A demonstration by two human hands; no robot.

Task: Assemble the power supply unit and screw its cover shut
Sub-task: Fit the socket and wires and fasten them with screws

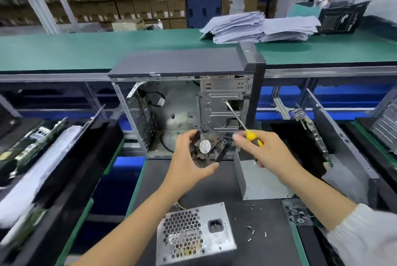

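My left hand [187, 159] grips a dusty black cooling fan [206, 147] with a round silver label, held up in front of the open computer case [184, 102]. My right hand [263, 149] holds a screwdriver [240, 122] with a yellow and black handle, its shaft pointing up and left toward the case's drive cage. The grey power supply unit [194, 235], with a honeycomb grille and a power socket, lies on the dark mat near me. A grey metal cover [257, 176] stands upright to the right of my hands. Several loose screws [254, 233] lie beside the unit.
Black foam trays holding circuit boards [32, 145] sit at left, another board [311, 132] in a tray at right. A small pile of screws [298, 214] lies at the mat's right edge. Paper stacks [257, 27] rest on the green bench behind the case.
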